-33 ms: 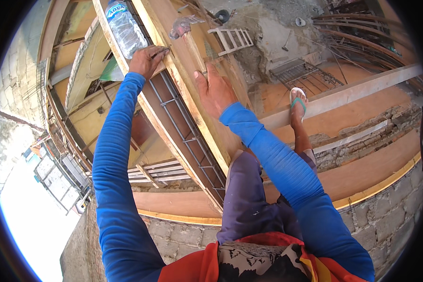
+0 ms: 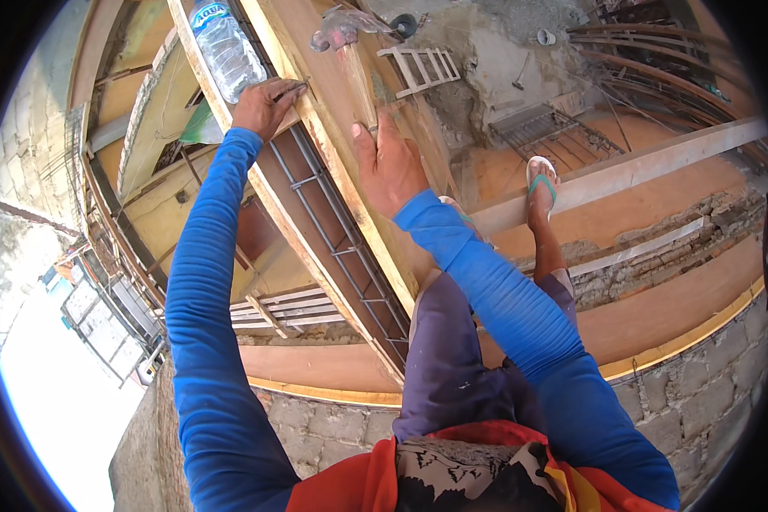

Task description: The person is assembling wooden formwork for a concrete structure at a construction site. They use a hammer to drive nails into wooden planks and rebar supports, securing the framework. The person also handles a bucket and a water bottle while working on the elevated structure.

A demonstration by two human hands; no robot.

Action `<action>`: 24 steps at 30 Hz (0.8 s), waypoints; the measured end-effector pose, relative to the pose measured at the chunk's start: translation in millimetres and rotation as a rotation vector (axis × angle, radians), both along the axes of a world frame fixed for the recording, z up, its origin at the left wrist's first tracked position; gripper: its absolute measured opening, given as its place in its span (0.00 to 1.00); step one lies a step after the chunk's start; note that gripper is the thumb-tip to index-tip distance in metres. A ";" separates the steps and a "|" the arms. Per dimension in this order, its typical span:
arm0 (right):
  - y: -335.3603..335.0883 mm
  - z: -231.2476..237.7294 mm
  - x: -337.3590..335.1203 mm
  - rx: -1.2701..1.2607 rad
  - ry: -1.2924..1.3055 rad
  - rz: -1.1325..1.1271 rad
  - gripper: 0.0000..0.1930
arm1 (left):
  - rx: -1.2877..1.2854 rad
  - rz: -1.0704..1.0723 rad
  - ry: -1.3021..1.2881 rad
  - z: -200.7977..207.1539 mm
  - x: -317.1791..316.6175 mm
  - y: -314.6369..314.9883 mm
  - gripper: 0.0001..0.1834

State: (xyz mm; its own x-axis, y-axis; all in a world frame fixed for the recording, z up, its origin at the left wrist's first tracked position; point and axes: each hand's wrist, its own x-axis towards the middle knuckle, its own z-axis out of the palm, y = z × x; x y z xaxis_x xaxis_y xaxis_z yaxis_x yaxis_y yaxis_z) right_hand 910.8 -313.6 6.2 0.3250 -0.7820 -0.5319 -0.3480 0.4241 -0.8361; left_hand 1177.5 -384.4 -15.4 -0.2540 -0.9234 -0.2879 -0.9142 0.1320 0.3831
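My right hand (image 2: 390, 171) is wrapped round the wooden handle of a claw hammer (image 2: 352, 72). The hammer's head is raised beyond the timber's edge, slightly blurred. My left hand (image 2: 264, 109) rests on the near plank (image 2: 328, 154) of a long wooden formwork, its thumb and fingers pinched at the plank's top edge. Anything between those fingertips is too small to make out. Beside that hand a clear plastic water bottle (image 2: 228, 55) with a blue label lies along the formwork. Steel rebar (image 2: 341, 239) with cross ties runs inside the channel.
Below on the right, a small wooden ladder (image 2: 418, 70), a rebar mesh (image 2: 555, 136) and a bucket (image 2: 544, 37) lie about. My sandalled foot (image 2: 542, 183) stands by a cross beam (image 2: 631, 171). A concrete block wall (image 2: 700, 392) curves along the near side.
The hammer's head has swung slightly up and to the right, and my right hand has shifted a little left. My left hand stays almost still at the plank's edge.
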 end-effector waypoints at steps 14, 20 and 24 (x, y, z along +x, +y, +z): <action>1.0 2.3 4.5 -0.021 0.052 0.006 0.25 | 0.013 -0.016 -0.030 -5.3 10.5 5.4 0.13; 3.4 13.2 16.5 -0.093 -0.096 -0.245 0.24 | -0.243 0.319 0.065 -24.7 2.7 23.4 0.13; 1.8 -0.9 10.6 -0.063 0.051 -0.030 0.22 | -0.490 0.468 0.033 -49.8 -0.4 37.5 0.13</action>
